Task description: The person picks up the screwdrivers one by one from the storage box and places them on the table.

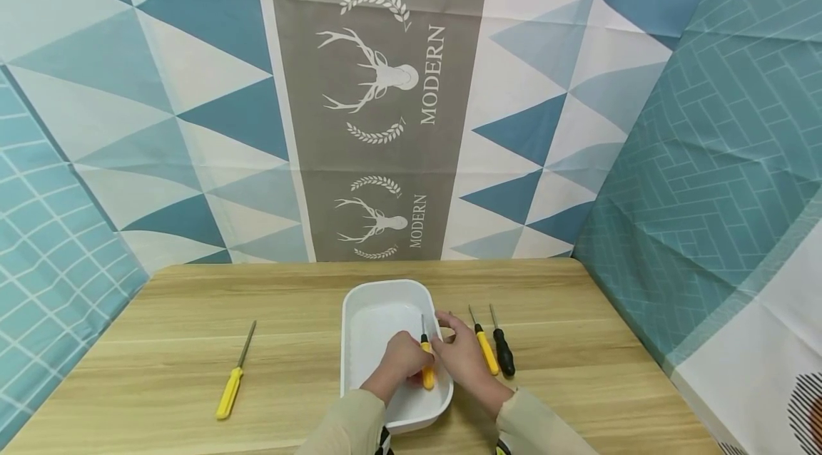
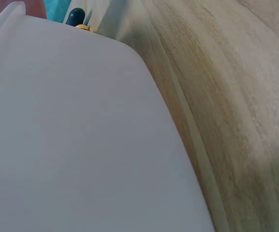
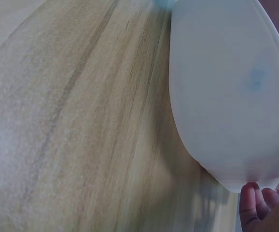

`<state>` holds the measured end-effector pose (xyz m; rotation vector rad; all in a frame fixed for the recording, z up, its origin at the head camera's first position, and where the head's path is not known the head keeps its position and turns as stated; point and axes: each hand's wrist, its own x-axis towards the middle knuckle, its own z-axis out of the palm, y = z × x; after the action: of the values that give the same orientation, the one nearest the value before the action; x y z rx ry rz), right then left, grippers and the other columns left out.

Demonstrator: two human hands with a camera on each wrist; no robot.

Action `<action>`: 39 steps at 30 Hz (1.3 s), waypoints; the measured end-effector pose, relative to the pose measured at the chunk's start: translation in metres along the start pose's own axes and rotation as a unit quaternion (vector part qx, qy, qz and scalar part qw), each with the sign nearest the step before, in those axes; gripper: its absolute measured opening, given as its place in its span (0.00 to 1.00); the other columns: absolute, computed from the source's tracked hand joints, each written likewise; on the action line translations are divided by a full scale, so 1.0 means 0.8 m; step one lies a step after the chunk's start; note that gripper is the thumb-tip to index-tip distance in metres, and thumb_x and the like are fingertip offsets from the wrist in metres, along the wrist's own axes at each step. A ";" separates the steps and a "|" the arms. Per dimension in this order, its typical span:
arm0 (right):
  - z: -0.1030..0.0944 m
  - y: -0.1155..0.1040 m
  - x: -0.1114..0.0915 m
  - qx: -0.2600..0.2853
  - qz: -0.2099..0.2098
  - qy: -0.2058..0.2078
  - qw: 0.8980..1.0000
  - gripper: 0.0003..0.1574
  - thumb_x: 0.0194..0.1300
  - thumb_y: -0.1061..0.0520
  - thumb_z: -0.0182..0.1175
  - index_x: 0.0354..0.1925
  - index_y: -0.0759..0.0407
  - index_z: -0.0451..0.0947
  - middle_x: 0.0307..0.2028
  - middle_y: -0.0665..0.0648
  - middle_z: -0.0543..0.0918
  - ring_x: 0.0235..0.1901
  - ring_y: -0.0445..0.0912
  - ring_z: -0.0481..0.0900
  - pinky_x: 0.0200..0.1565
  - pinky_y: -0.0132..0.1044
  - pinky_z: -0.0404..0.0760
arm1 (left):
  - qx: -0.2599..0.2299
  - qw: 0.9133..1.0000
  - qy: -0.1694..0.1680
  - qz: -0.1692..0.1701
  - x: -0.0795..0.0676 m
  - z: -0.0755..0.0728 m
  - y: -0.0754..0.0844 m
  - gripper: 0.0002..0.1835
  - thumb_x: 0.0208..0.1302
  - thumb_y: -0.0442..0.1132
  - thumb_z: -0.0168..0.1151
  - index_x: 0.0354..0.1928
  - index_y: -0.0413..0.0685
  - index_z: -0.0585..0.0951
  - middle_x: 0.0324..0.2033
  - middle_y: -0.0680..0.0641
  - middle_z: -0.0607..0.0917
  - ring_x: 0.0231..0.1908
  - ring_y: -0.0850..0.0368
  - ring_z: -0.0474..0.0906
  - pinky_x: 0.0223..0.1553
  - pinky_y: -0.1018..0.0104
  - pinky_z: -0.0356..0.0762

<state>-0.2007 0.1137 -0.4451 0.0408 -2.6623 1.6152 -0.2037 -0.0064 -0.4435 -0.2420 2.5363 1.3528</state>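
Observation:
In the head view, a white tray [image 1: 372, 319] sits on the wooden table. My left hand [image 1: 402, 359] reaches inside it and holds a screwdriver [image 1: 428, 376] with a yellow and black handle, its thin shaft pointing away from me. My right hand [image 1: 464, 359] grips the tray's right rim. Fingers [image 3: 262, 200] of that hand touch the tray's outer wall in the right wrist view. The left wrist view is mostly filled by the tray's side [image 2: 81, 121], and the screwdriver does not show there.
Right of the tray lie a yellow-and-black screwdriver [image 1: 486, 349] and a black screwdriver [image 1: 504, 354], side by side. A longer yellow screwdriver [image 1: 230, 392] lies on the left part of the table [image 1: 154, 362]. Patterned cloth [image 1: 379, 155] hangs behind the table's back edge.

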 end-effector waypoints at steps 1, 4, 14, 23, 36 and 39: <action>0.000 0.000 0.000 -0.002 -0.001 0.000 1.000 0.29 0.60 0.63 0.59 0.61 0.59 0.69 0.54 0.62 0.76 0.33 0.44 0.75 0.29 0.31 0.79 | 0.000 1.000 -0.001 -0.003 0.000 0.000 0.000 0.12 0.48 0.33 0.65 0.32 0.35 0.72 0.22 0.44 0.75 0.15 0.57 0.75 0.17 0.70 0.78; 0.000 0.001 -0.001 -0.004 0.001 -0.002 1.000 0.30 0.60 0.63 0.59 0.61 0.59 0.69 0.53 0.62 0.76 0.33 0.45 0.75 0.30 0.32 0.79 | -0.007 1.000 -0.010 -0.010 -0.002 -0.003 0.000 0.13 0.49 0.34 0.65 0.34 0.34 0.73 0.23 0.44 0.75 0.16 0.57 0.74 0.17 0.71 0.77; -0.002 0.003 0.000 0.005 0.004 -0.005 1.000 0.30 0.59 0.64 0.59 0.61 0.58 0.69 0.51 0.63 0.77 0.35 0.46 0.75 0.32 0.35 0.80 | -0.118 0.990 -0.068 -0.044 -0.003 -0.010 -0.004 0.15 0.53 0.35 0.61 0.41 0.38 0.69 0.30 0.44 0.75 0.23 0.55 0.74 0.21 0.70 0.79; -0.002 0.001 -0.001 0.007 0.009 -0.006 1.000 0.30 0.60 0.64 0.59 0.61 0.58 0.69 0.51 0.63 0.77 0.36 0.46 0.75 0.32 0.35 0.80 | -0.142 0.985 -0.083 -0.040 -0.005 -0.019 -0.007 0.17 0.52 0.34 0.61 0.44 0.38 0.70 0.32 0.43 0.77 0.27 0.54 0.76 0.22 0.70 0.79; -0.002 -0.003 0.002 0.004 0.013 -0.004 1.000 0.29 0.60 0.64 0.59 0.61 0.58 0.69 0.52 0.63 0.77 0.36 0.46 0.75 0.32 0.33 0.80 | -0.161 0.982 -0.089 -0.031 -0.010 -0.040 -0.014 0.21 0.52 0.35 0.60 0.48 0.35 0.70 0.34 0.43 0.77 0.29 0.54 0.77 0.24 0.71 0.80; -0.002 -0.002 0.002 0.001 0.016 -0.003 1.000 0.29 0.60 0.63 0.59 0.61 0.57 0.69 0.52 0.63 0.77 0.36 0.46 0.75 0.32 0.33 0.80 | -0.163 0.982 -0.089 -0.026 -0.010 -0.044 -0.015 0.21 0.53 0.35 0.60 0.48 0.35 0.70 0.34 0.43 0.78 0.29 0.54 0.77 0.24 0.71 0.80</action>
<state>-0.2024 0.1140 -0.4426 0.0027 -2.6798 1.6304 -0.1984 -0.0424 -0.4320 -0.2349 2.1413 1.6834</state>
